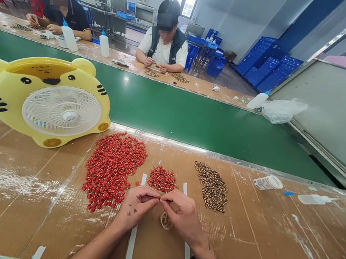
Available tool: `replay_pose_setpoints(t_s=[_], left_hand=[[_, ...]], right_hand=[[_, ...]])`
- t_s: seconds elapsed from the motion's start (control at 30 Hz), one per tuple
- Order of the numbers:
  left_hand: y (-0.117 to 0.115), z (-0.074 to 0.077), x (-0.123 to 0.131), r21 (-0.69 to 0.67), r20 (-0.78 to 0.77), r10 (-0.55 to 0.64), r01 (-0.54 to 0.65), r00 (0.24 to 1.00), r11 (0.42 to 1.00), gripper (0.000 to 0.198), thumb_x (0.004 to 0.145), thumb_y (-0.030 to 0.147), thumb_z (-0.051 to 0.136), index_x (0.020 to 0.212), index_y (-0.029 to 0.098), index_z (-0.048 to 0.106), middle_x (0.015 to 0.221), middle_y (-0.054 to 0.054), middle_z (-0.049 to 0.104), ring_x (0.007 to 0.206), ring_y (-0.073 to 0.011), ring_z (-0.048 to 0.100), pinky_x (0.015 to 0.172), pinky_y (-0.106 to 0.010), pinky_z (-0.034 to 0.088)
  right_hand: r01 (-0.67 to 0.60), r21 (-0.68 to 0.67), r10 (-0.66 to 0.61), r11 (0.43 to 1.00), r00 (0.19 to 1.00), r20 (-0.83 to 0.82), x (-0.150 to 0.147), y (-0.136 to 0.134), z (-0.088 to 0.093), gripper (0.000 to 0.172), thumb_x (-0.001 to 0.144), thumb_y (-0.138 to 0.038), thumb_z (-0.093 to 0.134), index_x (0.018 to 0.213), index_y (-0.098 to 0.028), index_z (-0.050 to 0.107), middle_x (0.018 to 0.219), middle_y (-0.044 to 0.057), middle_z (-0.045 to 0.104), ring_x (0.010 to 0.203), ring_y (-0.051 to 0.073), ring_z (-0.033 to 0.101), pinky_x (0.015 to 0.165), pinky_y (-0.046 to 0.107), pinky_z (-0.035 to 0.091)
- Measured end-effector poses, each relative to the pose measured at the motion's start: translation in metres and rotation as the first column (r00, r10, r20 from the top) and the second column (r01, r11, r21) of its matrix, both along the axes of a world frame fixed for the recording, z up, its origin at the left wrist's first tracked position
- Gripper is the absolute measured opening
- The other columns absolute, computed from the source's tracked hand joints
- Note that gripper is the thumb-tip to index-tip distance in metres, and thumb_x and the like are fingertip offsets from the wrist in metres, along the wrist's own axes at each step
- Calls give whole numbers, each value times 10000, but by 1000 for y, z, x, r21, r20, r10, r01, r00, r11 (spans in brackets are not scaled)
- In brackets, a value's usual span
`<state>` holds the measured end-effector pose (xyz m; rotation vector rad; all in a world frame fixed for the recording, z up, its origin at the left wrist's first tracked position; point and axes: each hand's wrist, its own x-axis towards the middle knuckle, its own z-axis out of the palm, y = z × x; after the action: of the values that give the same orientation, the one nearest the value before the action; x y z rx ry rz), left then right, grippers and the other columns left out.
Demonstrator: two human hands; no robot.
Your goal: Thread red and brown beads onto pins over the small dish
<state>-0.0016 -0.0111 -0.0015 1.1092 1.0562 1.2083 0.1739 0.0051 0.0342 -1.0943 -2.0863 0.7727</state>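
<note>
My left hand [137,206] and my right hand [181,212] meet fingertip to fingertip over a cardboard work strip [159,248]. The left thumb and finger pinch a small red piece [159,198], mostly hidden by the fingertips. My right hand is closed in a pinch against it; what it holds is too small to make out. Just beyond my fingers lies a small pile of red pieces with pale ends [162,179]. A far larger heap of red pieces [110,172] spreads to the left. Beneath my right hand sits a small round clear dish [166,221].
Dark and gold small parts [212,186] lie to the right. Farther right are a white tub [268,183] and a glue bottle [315,199]. A yellow tiger-faced fan [52,103] stands left. Beyond the green belt [176,104], a person [163,43] and another person [60,15] handle small parts.
</note>
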Motion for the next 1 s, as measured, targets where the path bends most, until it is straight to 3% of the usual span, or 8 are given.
replay_pose_setpoints(t_s=[0.1, 0.23, 0.4, 0.67, 1.0], left_hand=[[-1, 1, -2, 38, -53, 5, -3, 999, 999, 113, 780, 286, 753, 810, 198, 815, 834, -94, 751, 779, -211, 690, 706, -278, 541], [-2, 4, -4, 65, -63, 6, -2, 998, 998, 93, 786, 247, 737, 812, 215, 822, 827, -91, 765, 771, -208, 690, 698, -274, 542], [-3, 2, -5, 65, -86, 25, -20, 996, 998, 92, 782, 222, 733, 793, 217, 825, 742, -74, 737, 695, -187, 658, 623, -253, 511], [-7, -3, -1, -21, -17, -15, 15, 1000, 1000, 61, 727, 238, 783, 736, 184, 811, 678, -65, 731, 596, -168, 647, 564, -249, 500], [-6, -1, -3, 23, -47, -10, 11, 999, 1000, 86, 770, 219, 735, 757, 169, 804, 692, -66, 750, 633, -171, 672, 603, -243, 523]], right_hand=[[18, -16, -18, 1000, 1000, -18, -1, 1, 0, 128, 916, -241, 609, 843, -209, 710, 790, 40, 718, 739, 180, 654, 696, 291, 510], [39, -158, -49, 987, 997, -63, -1, 3, 4, 130, 875, -294, 678, 832, -209, 765, 790, 43, 747, 724, 181, 682, 685, 284, 533], [23, -240, -44, 970, 996, -82, 2, 4, 5, 133, 862, -259, 673, 840, -210, 796, 775, 47, 747, 707, 171, 674, 657, 268, 518], [-67, -525, -34, 849, 983, -181, 9, 10, 2, 163, 782, -299, 699, 795, -165, 791, 737, 55, 753, 643, 165, 656, 586, 245, 499], [-73, -566, -37, 821, 983, -181, 4, 12, 1, 159, 791, -268, 667, 782, -153, 777, 724, 41, 739, 626, 147, 623, 574, 227, 466]])
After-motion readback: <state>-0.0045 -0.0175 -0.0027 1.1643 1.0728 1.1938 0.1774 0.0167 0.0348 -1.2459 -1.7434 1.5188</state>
